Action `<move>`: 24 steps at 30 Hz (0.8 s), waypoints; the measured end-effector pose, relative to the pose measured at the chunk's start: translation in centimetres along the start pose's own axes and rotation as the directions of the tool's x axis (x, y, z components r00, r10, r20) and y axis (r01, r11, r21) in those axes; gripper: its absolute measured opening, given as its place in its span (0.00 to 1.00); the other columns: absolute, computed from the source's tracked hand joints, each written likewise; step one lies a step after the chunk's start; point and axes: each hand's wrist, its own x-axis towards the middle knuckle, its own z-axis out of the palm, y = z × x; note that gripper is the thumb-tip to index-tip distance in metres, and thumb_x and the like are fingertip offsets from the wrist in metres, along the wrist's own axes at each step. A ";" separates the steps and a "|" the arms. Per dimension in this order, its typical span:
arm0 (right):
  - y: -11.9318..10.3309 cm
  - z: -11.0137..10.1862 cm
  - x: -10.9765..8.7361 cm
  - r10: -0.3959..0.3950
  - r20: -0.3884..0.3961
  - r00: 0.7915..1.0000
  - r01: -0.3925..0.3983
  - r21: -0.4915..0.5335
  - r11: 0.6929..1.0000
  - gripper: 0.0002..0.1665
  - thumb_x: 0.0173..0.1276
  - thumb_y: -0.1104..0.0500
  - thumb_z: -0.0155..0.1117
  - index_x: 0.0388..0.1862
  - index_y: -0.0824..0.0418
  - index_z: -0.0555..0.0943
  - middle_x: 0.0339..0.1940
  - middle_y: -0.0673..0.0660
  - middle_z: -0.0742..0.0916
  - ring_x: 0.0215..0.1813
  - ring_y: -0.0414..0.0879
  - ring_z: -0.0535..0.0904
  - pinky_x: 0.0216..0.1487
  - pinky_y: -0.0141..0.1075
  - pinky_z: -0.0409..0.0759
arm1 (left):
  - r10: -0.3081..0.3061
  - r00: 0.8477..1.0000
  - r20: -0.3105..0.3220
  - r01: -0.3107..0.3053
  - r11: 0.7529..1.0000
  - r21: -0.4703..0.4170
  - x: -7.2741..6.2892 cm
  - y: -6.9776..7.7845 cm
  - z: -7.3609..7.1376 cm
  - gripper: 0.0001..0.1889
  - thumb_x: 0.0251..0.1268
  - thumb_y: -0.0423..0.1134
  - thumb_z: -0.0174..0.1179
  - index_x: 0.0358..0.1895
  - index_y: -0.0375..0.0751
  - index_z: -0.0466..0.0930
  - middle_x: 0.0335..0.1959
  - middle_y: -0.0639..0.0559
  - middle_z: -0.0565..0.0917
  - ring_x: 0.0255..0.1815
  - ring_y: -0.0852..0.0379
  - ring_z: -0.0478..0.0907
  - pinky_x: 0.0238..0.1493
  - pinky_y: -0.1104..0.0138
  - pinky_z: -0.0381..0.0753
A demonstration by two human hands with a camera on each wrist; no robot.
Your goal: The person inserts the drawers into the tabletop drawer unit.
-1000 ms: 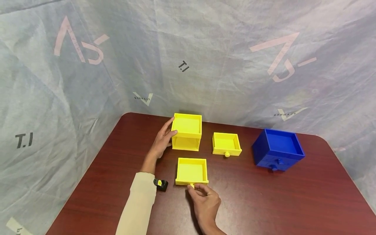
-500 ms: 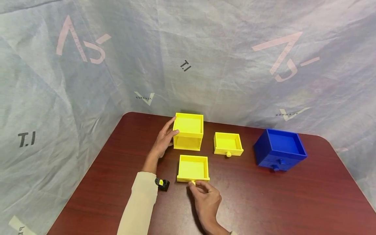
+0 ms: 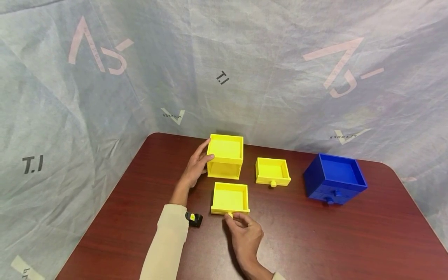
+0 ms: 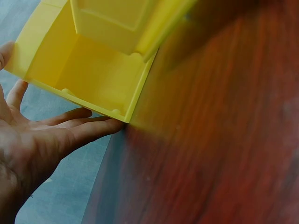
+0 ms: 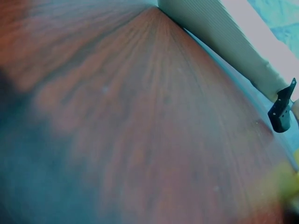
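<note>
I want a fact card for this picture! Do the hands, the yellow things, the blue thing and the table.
left hand: against the left side of the yellow box
right hand: pinching the knob of the near drawer
yellow box: front open
near drawer: outside the box, in front of it, empty
far drawer: right of the yellow box, empty
blue box: farthest right, two knobs in front
table: reddish brown

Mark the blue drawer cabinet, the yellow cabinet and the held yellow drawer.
Blue drawer cabinet [image 3: 340, 172], head view: recessed top.
Yellow cabinet [image 3: 226, 160], head view: upper front wall.
Held yellow drawer [image 3: 230, 197], head view: inside floor.
</note>
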 end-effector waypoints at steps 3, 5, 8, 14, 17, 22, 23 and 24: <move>0.0 0.1 0.1 -0.004 0.002 1.000 0.004 0.005 1.000 0.07 0.52 0.60 0.81 0.26 0.56 0.88 0.23 0.48 0.89 0.26 0.36 0.86 0.31 0.27 0.81 | 0.009 1.000 -0.010 -0.009 1.000 0.006 -0.1 0.0 0.1 0.33 0.77 0.41 0.53 0.80 0.62 0.53 0.78 0.42 0.57 0.74 0.37 0.59 0.60 0.30 0.62; -0.1 0.2 0.2 -0.006 0.005 1.000 0.006 0.007 1.000 0.07 0.52 0.60 0.81 0.26 0.56 0.88 0.23 0.48 0.89 0.26 0.36 0.86 0.31 0.27 0.81 | 0.022 1.000 -0.019 -0.022 1.000 0.012 -0.1 -0.1 0.1 0.32 0.76 0.43 0.54 0.79 0.65 0.55 0.77 0.43 0.59 0.73 0.38 0.61 0.60 0.30 0.63; 0.0 0.3 0.3 -0.013 0.008 1.000 0.013 0.012 1.000 0.07 0.52 0.60 0.81 0.27 0.56 0.88 0.23 0.48 0.89 0.26 0.37 0.86 0.31 0.27 0.81 | 0.028 1.000 -0.014 -0.028 0.999 0.019 -0.7 0.9 0.5 0.33 0.76 0.42 0.54 0.80 0.62 0.54 0.76 0.41 0.59 0.73 0.37 0.61 0.60 0.30 0.63; 0.2 0.6 0.5 -0.066 -0.005 0.998 0.066 0.019 0.998 0.06 0.52 0.61 0.81 0.26 0.57 0.88 0.23 0.49 0.89 0.25 0.37 0.86 0.29 0.27 0.81 | 0.014 1.000 0.004 -0.014 1.000 0.017 -1.3 2.3 0.8 0.34 0.76 0.38 0.52 0.81 0.52 0.50 0.77 0.37 0.58 0.73 0.35 0.61 0.60 0.29 0.61; 0.2 0.8 0.5 -0.088 -0.009 0.996 0.088 0.025 0.996 0.06 0.53 0.61 0.81 0.26 0.58 0.88 0.23 0.50 0.89 0.25 0.38 0.86 0.28 0.27 0.81 | 0.019 1.000 0.001 -0.019 1.000 0.009 -0.6 1.2 0.4 0.34 0.77 0.38 0.52 0.81 0.54 0.51 0.76 0.37 0.59 0.72 0.35 0.62 0.59 0.29 0.63; 0.3 1.1 0.7 -0.079 0.003 0.997 0.079 0.035 0.996 0.07 0.54 0.59 0.80 0.27 0.59 0.88 0.24 0.51 0.89 0.26 0.38 0.86 0.28 0.27 0.80 | 0.028 1.000 -0.014 -0.028 1.000 -0.010 0.1 -0.4 0.0 0.33 0.77 0.40 0.53 0.80 0.61 0.53 0.76 0.40 0.61 0.72 0.37 0.63 0.58 0.30 0.65; 0.3 1.2 0.8 -0.075 0.007 0.997 0.074 0.038 0.997 0.07 0.54 0.59 0.80 0.27 0.59 0.88 0.24 0.51 0.89 0.26 0.38 0.86 0.28 0.27 0.80 | 0.030 0.999 -0.018 -0.030 0.999 -0.015 0.2 -0.4 0.1 0.33 0.77 0.40 0.53 0.80 0.63 0.53 0.75 0.40 0.62 0.72 0.37 0.64 0.58 0.30 0.65; 0.3 1.2 0.9 -0.072 0.011 0.997 0.071 0.039 0.997 0.07 0.54 0.59 0.80 0.28 0.59 0.88 0.24 0.51 0.89 0.26 0.39 0.86 0.28 0.27 0.80 | 0.033 0.999 -0.021 -0.033 0.999 -0.017 0.1 -0.5 0.1 0.33 0.77 0.41 0.53 0.79 0.64 0.54 0.76 0.42 0.62 0.72 0.38 0.63 0.58 0.30 0.65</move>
